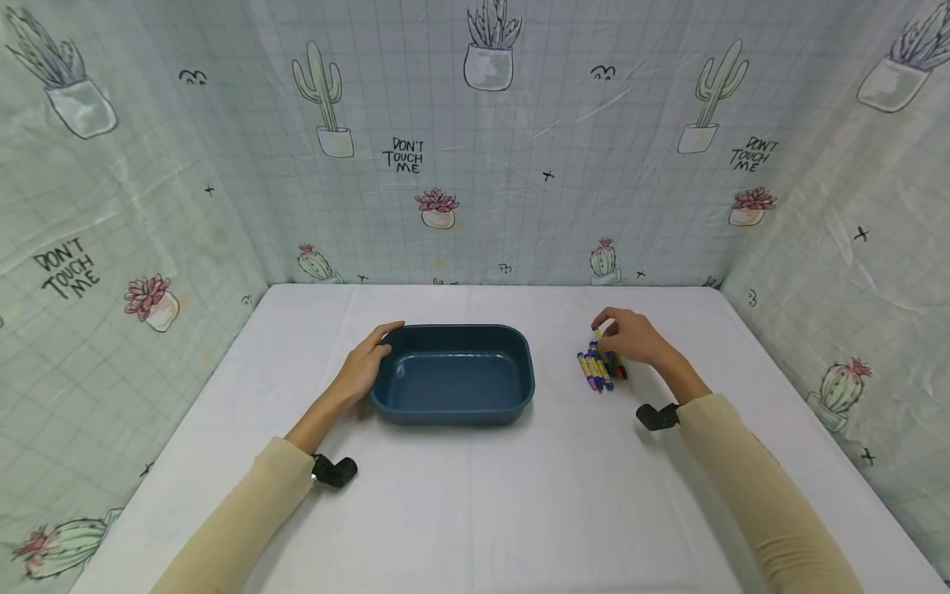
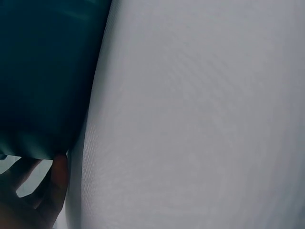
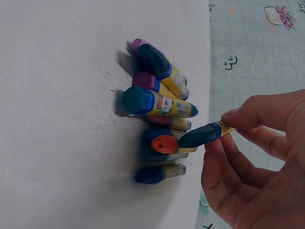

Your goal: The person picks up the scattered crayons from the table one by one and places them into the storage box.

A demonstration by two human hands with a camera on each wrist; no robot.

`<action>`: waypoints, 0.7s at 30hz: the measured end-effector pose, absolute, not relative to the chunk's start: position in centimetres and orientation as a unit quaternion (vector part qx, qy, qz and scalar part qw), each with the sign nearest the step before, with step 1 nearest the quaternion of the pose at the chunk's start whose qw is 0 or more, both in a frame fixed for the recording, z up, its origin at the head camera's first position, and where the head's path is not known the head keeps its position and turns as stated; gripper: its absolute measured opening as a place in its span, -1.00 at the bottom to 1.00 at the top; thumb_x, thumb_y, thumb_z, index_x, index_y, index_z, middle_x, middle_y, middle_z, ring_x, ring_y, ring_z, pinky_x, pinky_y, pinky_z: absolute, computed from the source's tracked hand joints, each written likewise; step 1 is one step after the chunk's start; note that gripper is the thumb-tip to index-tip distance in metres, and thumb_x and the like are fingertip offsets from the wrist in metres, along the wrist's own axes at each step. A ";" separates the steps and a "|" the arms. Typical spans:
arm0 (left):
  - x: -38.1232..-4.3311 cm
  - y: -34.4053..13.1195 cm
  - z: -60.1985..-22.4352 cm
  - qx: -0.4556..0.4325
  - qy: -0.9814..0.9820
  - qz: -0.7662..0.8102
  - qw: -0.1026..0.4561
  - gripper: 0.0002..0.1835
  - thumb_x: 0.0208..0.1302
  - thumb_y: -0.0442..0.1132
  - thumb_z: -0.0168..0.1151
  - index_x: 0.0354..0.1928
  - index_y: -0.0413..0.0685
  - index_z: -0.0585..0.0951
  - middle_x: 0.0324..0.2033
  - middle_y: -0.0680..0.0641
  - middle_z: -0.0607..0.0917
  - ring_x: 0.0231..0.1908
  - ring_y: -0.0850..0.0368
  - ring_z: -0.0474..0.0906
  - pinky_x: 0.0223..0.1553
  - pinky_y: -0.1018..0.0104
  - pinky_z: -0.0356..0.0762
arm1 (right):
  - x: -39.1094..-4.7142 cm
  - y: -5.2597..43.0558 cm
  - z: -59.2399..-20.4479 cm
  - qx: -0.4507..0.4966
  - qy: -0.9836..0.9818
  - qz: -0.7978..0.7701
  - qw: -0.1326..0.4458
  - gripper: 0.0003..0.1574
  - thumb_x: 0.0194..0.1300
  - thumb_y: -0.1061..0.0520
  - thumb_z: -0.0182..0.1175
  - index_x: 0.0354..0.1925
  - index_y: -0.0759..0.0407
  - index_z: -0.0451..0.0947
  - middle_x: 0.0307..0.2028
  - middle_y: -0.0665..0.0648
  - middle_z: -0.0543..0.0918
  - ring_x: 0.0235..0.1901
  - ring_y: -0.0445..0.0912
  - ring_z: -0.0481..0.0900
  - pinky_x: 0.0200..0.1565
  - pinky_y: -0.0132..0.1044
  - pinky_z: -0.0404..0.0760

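A dark blue rectangular plastic tub (image 1: 453, 423) stands mid-table. My left hand (image 1: 362, 367) holds it at the left back corner, thumb at the rim and fingers along the outside. In the left wrist view the fingertips (image 2: 59, 167) meet the tub's wall (image 2: 52, 95). To the right of the tub, my right hand (image 1: 629, 337) pinches a dark green crayon (image 3: 202, 137) with a yellow wrapper between thumb and fingers. The crayon is held above a small pile of crayons (image 3: 164, 106), among them purple, blue, teal and orange ones, mostly in yellow wrappers.
The table wears a white cloth (image 1: 475, 503). Behind and on both sides hang curtains (image 1: 475, 165) printed with cacti and lettering. Black wrist cameras (image 1: 336, 471) sit on both forearms, the right camera (image 1: 657, 417) low beside the crayon pile.
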State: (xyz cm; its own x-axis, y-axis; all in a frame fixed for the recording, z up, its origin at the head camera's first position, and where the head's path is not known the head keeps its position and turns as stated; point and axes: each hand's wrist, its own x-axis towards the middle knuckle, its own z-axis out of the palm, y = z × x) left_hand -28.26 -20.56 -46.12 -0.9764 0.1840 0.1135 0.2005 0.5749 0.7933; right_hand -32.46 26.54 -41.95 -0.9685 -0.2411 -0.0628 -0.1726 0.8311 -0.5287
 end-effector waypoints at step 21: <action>-28.1 -20.6 -46.3 -0.117 -0.888 -0.444 0.012 -0.49 0.51 -0.16 -0.33 0.43 0.36 0.22 0.46 0.03 0.20 0.48 -0.11 0.01 0.41 -0.25 -0.01 | -32.8 24.9 -38.7 -0.134 0.938 -0.305 0.093 -0.56 0.30 0.17 0.15 0.14 0.15 0.40 -0.04 0.36 0.56 -0.24 0.10 0.66 -0.32 -0.07 0.73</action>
